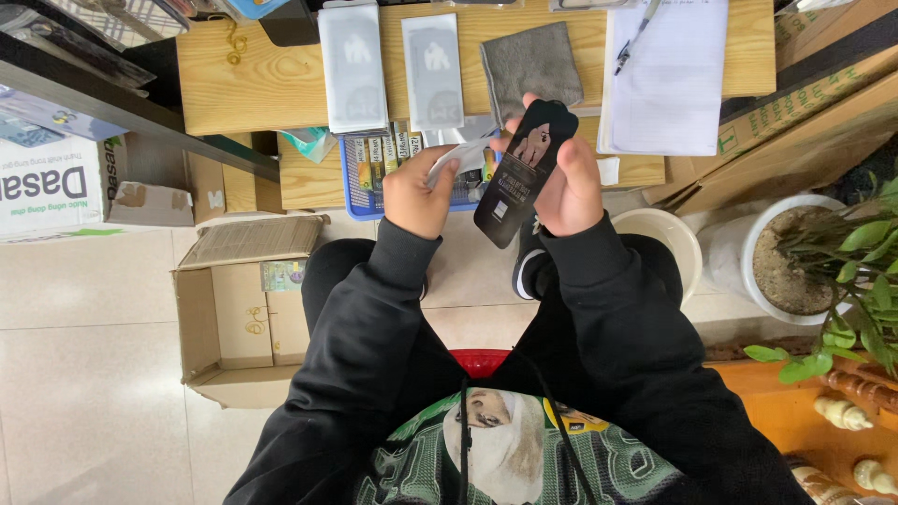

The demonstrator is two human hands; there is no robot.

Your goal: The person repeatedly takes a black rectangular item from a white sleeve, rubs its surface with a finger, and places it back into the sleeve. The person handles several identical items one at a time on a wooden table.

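My right hand (566, 182) grips a long black package (522, 173) with a printed picture on it, held upright over my lap. My left hand (419, 196) pinches a thin white strip or sheet (458, 156) that reaches toward the black package's left edge. Both hands hover just in front of a low wooden table (243, 84). On that table lie two long white sleeves, one (352, 65) beside the other (432, 70), and a grey cloth (528, 64).
A blue basket (360, 178) of small boxed items sits on a lower shelf. A white pad with a pen (669, 75) lies at the table's right. An open cardboard box (243, 318) stands on the tiled floor at left, a white bucket (664, 238) and potted plant (804, 262) at right.
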